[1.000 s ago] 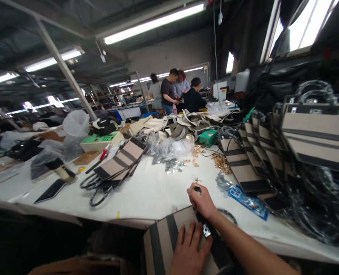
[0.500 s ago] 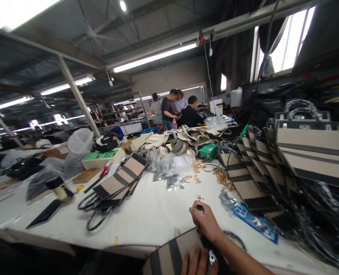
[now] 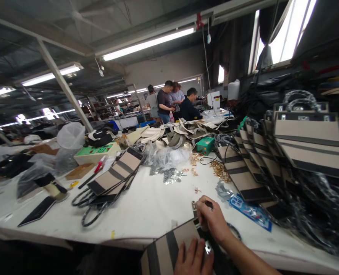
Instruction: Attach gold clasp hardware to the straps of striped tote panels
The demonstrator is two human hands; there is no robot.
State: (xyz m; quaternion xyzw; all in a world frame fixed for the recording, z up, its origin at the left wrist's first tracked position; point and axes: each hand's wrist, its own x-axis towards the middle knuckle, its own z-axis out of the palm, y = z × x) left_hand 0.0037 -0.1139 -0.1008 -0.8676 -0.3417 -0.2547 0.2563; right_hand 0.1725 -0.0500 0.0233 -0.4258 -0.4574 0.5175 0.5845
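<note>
A beige bag with black stripes point(image 3: 169, 248) lies at the near edge of the white table point(image 3: 146, 206). My left hand point(image 3: 192, 259) rests flat on it, fingers spread, beside a small silver metal fitting point(image 3: 207, 247). My right hand point(image 3: 212, 219) is closed around a small dark tool, its metal tip point(image 3: 194, 208) pointing at the bag's top edge.
Finished striped bags point(image 3: 307, 141) stand in a row at the right. Another striped bag with black handles point(image 3: 112, 177) lies mid-table. Gold hardware point(image 3: 221, 170), plastic bags point(image 3: 169, 156), a green box point(image 3: 205, 145) and a blue packet point(image 3: 251, 212) lie about. Several people point(image 3: 172, 99) stand at the far end.
My right hand has shifted slightly right and turned, so the tool's metal tip now shows. The view has swung a little; my left hand stays flat on the bag.
</note>
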